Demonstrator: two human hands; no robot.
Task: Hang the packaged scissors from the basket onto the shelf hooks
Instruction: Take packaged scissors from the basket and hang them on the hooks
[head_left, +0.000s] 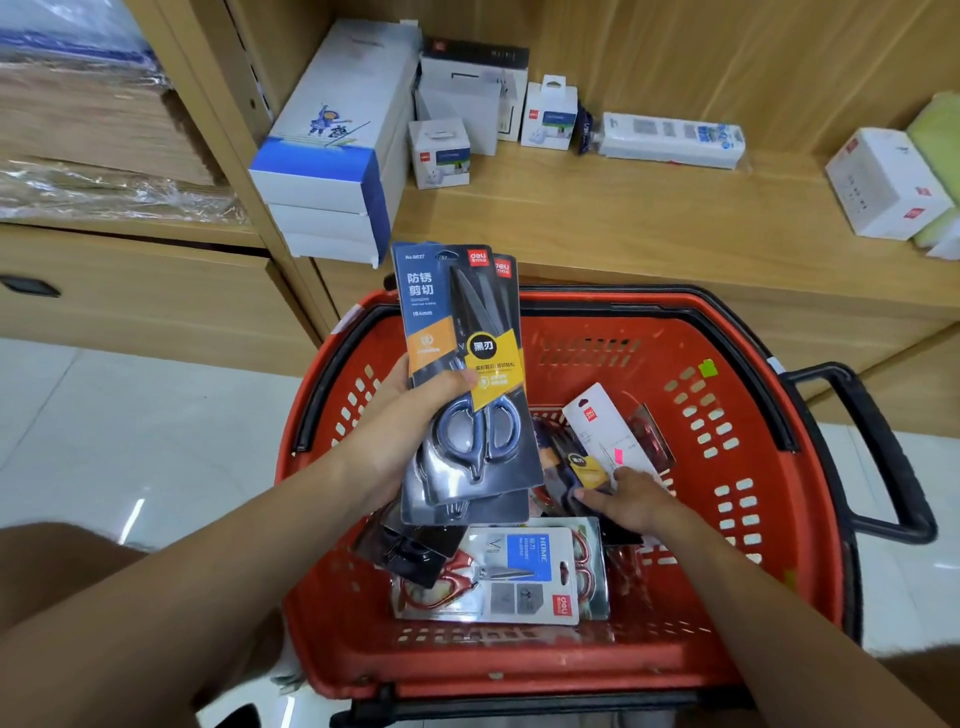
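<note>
My left hand (400, 421) grips a small stack of dark packaged scissors (462, 332) with blue handles, held upright above the left side of the red basket (748, 457). My right hand (631, 501) is down inside the basket, fingers curled on another dark scissors pack (582, 467) that lies under a white pack (608, 431). A white pack of red-handled scissors (514, 571) lies flat at the near side of the basket. No shelf hooks are in view.
A wooden shelf (623, 218) behind the basket carries stacked white-and-blue boxes (332, 150), small white product boxes (441, 150) and a long white pack (670, 137). The basket's black handle (893, 452) sticks out to the right. Tiled floor lies at the left.
</note>
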